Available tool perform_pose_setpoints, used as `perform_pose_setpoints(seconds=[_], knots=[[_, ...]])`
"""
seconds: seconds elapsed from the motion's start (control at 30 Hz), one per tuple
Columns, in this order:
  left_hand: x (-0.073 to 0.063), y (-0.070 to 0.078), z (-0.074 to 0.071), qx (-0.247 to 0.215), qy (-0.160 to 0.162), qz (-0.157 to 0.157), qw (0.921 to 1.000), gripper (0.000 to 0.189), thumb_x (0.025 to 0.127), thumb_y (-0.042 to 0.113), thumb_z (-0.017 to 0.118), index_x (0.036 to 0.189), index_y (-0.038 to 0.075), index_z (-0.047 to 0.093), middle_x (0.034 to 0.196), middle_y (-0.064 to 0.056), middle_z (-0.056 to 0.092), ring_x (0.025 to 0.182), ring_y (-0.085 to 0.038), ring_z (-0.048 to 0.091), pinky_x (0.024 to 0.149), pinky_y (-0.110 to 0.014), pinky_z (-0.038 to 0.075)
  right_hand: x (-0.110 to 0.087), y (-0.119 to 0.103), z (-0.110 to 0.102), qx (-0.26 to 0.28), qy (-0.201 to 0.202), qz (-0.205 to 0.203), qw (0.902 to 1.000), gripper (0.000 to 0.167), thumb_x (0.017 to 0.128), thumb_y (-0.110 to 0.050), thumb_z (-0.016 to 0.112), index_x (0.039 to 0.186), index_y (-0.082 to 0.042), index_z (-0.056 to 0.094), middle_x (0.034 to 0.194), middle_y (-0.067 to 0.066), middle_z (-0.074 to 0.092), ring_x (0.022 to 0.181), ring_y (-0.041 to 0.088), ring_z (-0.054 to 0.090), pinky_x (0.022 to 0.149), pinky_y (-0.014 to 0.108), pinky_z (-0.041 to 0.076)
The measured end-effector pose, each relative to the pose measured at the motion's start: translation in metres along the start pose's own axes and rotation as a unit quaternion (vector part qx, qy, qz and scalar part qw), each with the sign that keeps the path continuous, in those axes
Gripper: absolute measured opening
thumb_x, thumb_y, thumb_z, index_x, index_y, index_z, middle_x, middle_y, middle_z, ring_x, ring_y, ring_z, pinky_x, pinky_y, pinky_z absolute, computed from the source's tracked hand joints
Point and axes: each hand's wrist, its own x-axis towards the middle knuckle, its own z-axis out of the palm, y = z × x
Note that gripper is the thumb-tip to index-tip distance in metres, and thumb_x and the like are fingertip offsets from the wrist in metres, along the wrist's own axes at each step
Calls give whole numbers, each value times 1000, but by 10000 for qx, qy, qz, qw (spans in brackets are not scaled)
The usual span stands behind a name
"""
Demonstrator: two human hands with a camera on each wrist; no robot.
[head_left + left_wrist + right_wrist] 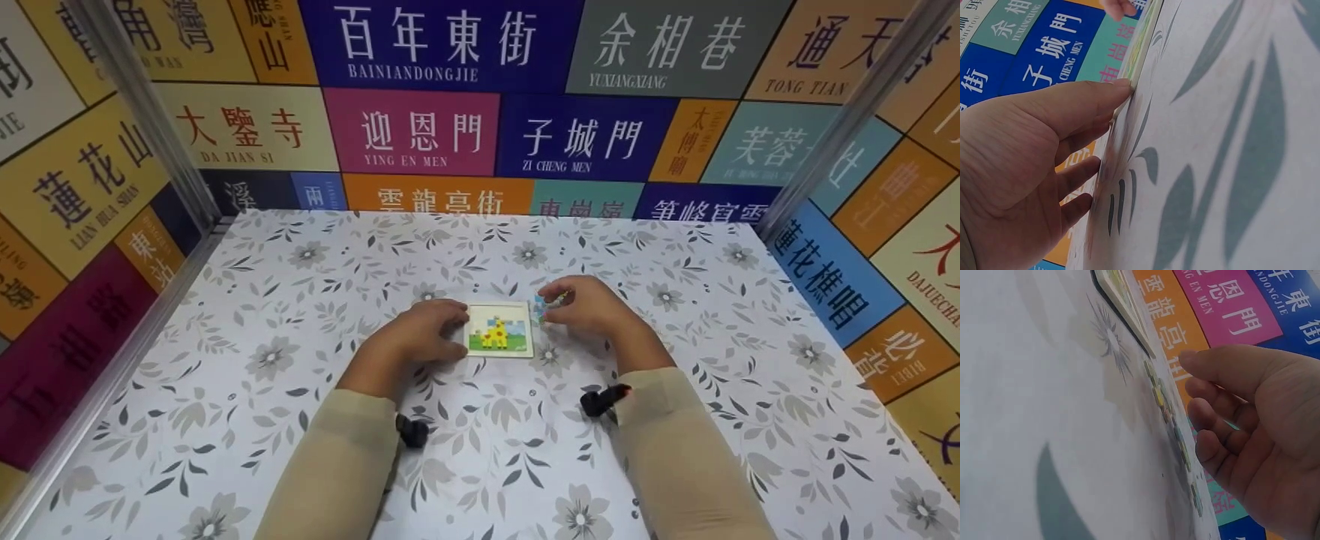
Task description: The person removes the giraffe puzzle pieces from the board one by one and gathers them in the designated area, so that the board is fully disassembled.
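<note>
A small jigsaw puzzle board (500, 354) with a pale raised border lies flat on the table, partly filled with a picture of yellow giraffes on green grass. At its left edge is my left hand (425, 330), thumb near the lower corner and fingers near the upper one. In the left wrist view the thumb of this hand (1033, 146) touches the board's edge (1139, 70). My right hand (592, 306) hovers with bent, relaxed fingers over loose puzzle pieces (539, 307) right of the board. The right wrist view shows these pieces (1159, 396) flat in a row, with nothing in the hand (1252, 422).
A white tablecloth (300, 420) with grey flowers and leaves covers the table. Panels with Chinese lettering (411, 133) stand behind and on both sides, joined by clear corner posts (844, 112). Small black cameras (604, 401) sit at both wrists.
</note>
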Motion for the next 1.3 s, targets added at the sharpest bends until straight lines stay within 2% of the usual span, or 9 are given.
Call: perform_pose_setpoints(seconds=[0.13, 0.27, 0.5, 0.8, 1.07, 1.17, 1.3], knots=[[1, 1, 0, -45, -3, -134, 9999, 62, 91, 31, 82, 149, 23, 62, 167, 13, 46, 162, -20, 34, 135, -48, 26, 1, -15, 8, 17, -112, -217, 9997, 45, 91, -27, 84, 135, -20, 74, 127, 3, 74, 110, 25, 70, 91, 40, 58], [2, 1, -1, 7, -15, -148, 9999, 62, 91, 32, 82, 149, 24, 62, 167, 13, 47, 162, -21, 34, 135, -49, 27, 5, -32, 20, 62, -289, -399, 9988, 46, 94, -29, 82, 137, -19, 73, 128, 3, 74, 112, 24, 70, 93, 40, 58], [3, -1, -2, 73, -65, -98, 9999, 62, 92, 34, 82, 150, 24, 61, 168, 11, 46, 162, -22, 34, 135, -51, 26, 12, -55, 34, 195, -311, -600, 9975, 46, 95, -31, 81, 138, -19, 72, 127, 1, 74, 112, 24, 69, 94, 42, 59], [2, -2, -2, 72, -30, 83, 9999, 63, 93, 33, 81, 151, 19, 61, 168, 8, 47, 161, -22, 36, 135, -47, 28, 12, -52, 42, 382, -492, -490, 9968, 45, 95, -24, 81, 139, -17, 72, 131, 4, 74, 123, 26, 69, 106, 46, 58], [2, -3, -2, 87, -66, 90, 9999, 62, 93, 32, 81, 150, 20, 62, 168, 9, 47, 162, -23, 35, 135, -48, 26, 15, -48, 48, 244, -696, -265, 9969, 51, 90, -21, 86, 139, -17, 71, 132, 3, 73, 125, 25, 66, 112, 46, 53], [2, -3, -3, 107, -64, 188, 9997, 61, 93, 31, 81, 150, 18, 61, 168, 6, 48, 161, -24, 36, 135, -48, 27, 15, -47, 49, 255, -785, -188, 9964, 53, 89, -20, 87, 140, -17, 70, 133, 2, 73, 122, 24, 65, 110, 44, 54], [3, -3, -3, 146, -81, 148, 9997, 62, 94, 32, 81, 151, 18, 61, 168, 6, 48, 161, -24, 36, 135, -47, 27, 12, -48, 49, 303, -818, -44, 9962, 52, 89, -18, 87, 139, -18, 71, 129, 3, 72, 112, 21, 64, 102, 41, 55]])
